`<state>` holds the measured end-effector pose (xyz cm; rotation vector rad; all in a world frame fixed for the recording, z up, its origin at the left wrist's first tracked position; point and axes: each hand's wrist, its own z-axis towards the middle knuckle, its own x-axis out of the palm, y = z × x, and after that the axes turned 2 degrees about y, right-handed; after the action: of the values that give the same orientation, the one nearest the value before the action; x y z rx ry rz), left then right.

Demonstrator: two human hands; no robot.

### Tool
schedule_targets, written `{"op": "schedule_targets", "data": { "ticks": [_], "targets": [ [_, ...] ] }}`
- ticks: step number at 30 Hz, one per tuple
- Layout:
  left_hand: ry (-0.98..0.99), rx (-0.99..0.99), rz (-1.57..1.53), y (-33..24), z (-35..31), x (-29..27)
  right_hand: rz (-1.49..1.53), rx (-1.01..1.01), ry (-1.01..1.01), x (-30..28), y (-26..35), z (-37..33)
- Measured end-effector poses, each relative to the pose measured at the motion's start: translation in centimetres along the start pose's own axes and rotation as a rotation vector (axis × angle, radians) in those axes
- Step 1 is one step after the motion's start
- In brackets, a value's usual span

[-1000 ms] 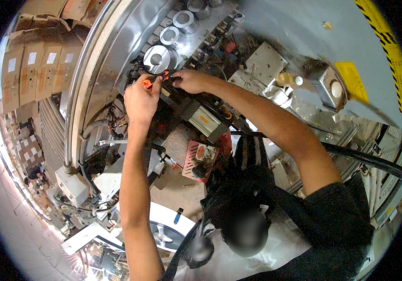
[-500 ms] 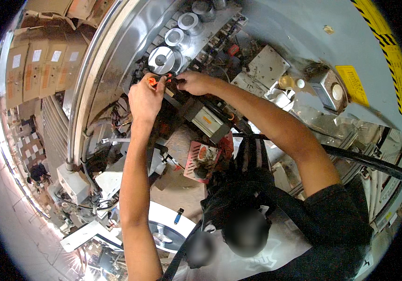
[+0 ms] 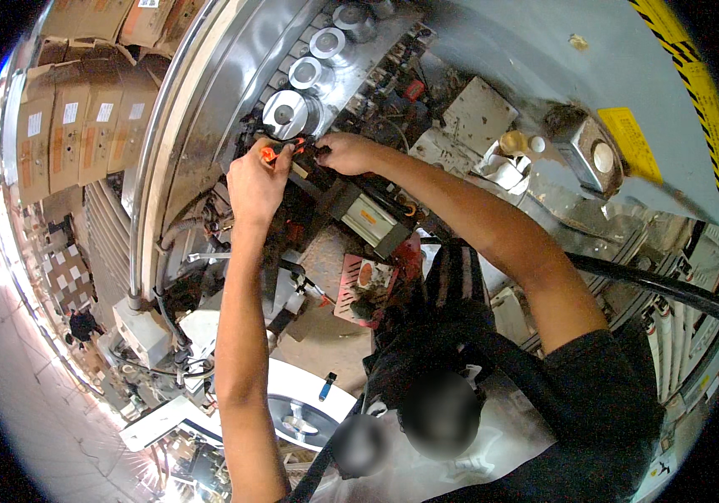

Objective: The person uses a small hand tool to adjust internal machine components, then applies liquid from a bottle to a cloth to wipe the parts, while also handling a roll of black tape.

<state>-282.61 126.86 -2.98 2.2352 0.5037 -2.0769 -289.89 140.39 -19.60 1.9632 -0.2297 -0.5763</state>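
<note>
My left hand (image 3: 255, 180) reaches up into the open machine and grips a small tool with an orange handle (image 3: 269, 153). My right hand (image 3: 344, 153) is beside it, fingers pinched on a small dark part (image 3: 316, 151) just right of the tool tip. Both hands work directly below a shiny metal roller (image 3: 286, 113), the nearest of a row of rollers (image 3: 330, 44). A black block with a pale label (image 3: 369, 220) sits just below my right wrist.
A curved steel rim (image 3: 167, 142) bounds the machine on the left, with stacked cardboard boxes (image 3: 75, 117) beyond. A grey housing with a yellow label (image 3: 628, 142) lies to the right. A thick black hose (image 3: 653, 285) crosses under my right arm. A red-and-white slotted part (image 3: 364, 285) lies below.
Both hands stay on the same spot under the roller. The view has shifted slightly, so hands and rollers sit a little lower and to the right in the picture.
</note>
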Motion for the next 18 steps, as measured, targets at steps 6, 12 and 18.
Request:
{"op": "schedule_targets", "data": {
  "ticks": [6,12,18],
  "targets": [
    [-0.015,-0.042,-0.257,0.5,-0.1,-0.7,0.138,-0.017,-0.011,0.2,-0.4,0.3],
    [-0.032,-0.002,-0.153,0.4,0.5,1.1,0.172,-0.026,0.024,-0.2,-3.2,3.5],
    [-0.012,-0.065,-0.136,0.4,-0.3,0.8,0.308,0.099,-0.026,-0.3,-0.9,2.1]
  ]
}}
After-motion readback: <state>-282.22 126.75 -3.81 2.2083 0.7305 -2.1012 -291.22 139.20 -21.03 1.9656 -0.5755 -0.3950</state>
